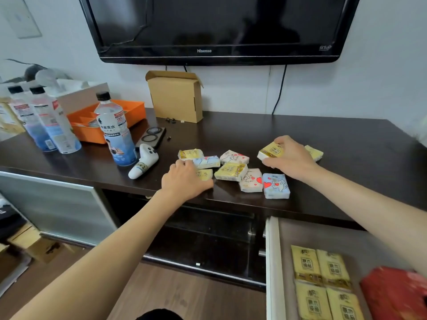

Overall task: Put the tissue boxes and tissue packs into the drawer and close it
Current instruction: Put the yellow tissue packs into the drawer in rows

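Several small tissue packs lie on the dark cabinet top (323, 135): yellow ones (231, 172), white ones with red hearts (251, 181) and a blue one with hearts (276, 185). My left hand (184, 181) lies over a yellow pack (204, 174) at the left of the group, fingers curled on it. My right hand (291, 159) grips another yellow pack (270, 151) at the right; one more yellow pack (315, 153) peeks out behind it. The open drawer (273, 262) at lower right holds several yellow packs (323, 282) and a red pack (392, 294).
Water bottles (115, 132) stand at the left beside an orange tray (101, 135), a white controller (144, 162) and a phone (151, 137). A cardboard box (175, 98) leans on the wall under the television (217, 28). Boxes sit on the floor at left.
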{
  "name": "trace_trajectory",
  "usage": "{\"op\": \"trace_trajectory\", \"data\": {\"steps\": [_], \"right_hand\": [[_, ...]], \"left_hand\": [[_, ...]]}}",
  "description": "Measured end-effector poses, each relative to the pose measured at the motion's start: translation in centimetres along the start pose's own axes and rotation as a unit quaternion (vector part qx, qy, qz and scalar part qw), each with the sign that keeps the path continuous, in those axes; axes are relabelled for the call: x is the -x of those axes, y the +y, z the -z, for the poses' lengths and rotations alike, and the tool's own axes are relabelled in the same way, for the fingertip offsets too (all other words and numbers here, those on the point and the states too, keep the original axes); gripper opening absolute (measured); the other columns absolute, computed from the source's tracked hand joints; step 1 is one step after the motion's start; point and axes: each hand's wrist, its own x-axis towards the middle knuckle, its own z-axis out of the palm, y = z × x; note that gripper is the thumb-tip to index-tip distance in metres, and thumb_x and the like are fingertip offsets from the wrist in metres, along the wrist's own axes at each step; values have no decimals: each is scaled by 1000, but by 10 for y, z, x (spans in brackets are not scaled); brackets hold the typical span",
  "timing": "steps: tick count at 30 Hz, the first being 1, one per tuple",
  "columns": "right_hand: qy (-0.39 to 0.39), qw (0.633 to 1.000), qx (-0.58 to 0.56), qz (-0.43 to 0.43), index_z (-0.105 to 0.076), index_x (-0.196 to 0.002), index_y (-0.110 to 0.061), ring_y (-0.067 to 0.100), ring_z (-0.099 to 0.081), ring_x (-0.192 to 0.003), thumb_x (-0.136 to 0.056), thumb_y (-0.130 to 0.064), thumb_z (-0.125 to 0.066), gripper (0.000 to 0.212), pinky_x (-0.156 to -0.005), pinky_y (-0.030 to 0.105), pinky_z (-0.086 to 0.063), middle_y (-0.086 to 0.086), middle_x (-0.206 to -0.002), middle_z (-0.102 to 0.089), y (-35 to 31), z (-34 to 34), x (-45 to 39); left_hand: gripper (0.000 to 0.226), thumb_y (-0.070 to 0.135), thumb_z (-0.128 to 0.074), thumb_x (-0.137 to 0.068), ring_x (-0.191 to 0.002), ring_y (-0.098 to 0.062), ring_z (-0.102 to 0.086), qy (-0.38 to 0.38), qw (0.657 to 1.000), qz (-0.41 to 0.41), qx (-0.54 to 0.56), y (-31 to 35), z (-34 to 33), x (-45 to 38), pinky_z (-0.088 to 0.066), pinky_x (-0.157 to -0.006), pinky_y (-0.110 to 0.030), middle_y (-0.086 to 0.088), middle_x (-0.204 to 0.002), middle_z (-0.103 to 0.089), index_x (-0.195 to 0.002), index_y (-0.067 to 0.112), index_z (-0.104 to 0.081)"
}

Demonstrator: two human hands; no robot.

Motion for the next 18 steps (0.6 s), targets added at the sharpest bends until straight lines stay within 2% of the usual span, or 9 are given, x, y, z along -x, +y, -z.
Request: {"op": "trace_trajectory", "data": {"steps": [5,7,10,12,14,16,18], "right_hand": [[-2,998,-46,40,-45,-144,-24,20,-56,-126,-82,-41,-83,75,-95,43,-53,0,-142,-57,-3,15,32],[-8,996,-67,56,-44,-145,-24,18,-56,-126,-81,-41,-84,77,-96,42,-53,-1,-142,-57,-4,19,45],[-33,991,-103,73,-44,-144,-27,14,-57,-121,-79,-42,-86,79,-95,38,-54,-6,-136,-57,-3,26,67],[-47,990,-102,82,-46,-137,-30,10,-59,-115,-78,-47,-85,73,-94,37,-55,-12,-128,-57,-1,30,84],[-53,991,-78,92,-49,-128,-32,9,-61,-108,-76,-53,-84,65,-88,37,-55,-14,-121,-60,2,35,101],[-58,992,-56,100,-50,-120,-35,6,-61,-101,-75,-56,-82,59,-81,36,-55,-15,-115,-61,7,41,120],[-63,991,-34,113,-51,-114,-37,2,-59,-94,-75,-56,-82,53,-71,29,-50,-17,-111,-60,13,48,139]], "left_hand": [[73,68,-58,-73,-102,-31,-51,-12,999,-6,52,-1,18,20,-44,-80,-38,-7,-115,-36,-126,17,-53],[75,69,-58,-72,-98,-33,-52,-18,995,-2,100,0,24,32,-40,-78,-36,-4,-114,-32,-126,16,-51],[93,85,-55,-63,-106,-28,-56,-65,983,7,169,7,33,53,-40,-78,-34,-1,-117,-45,-125,16,-47],[94,94,-53,-55,-97,-14,-59,-120,969,-2,216,18,38,67,-42,-68,-31,5,-108,-58,-113,20,-50],[92,97,-52,-54,-88,-7,-59,-150,959,-24,238,33,39,85,-40,-61,-27,7,-100,-61,-107,21,-51],[85,96,-41,-65,-83,-8,-59,-173,956,-61,230,49,35,100,-40,-59,-27,4,-99,-63,-107,22,-50],[58,80,-26,-87,-80,-17,-57,-216,946,-93,225,66,30,114,-43,-61,-29,-4,-110,-60,-107,28,-44]]}}
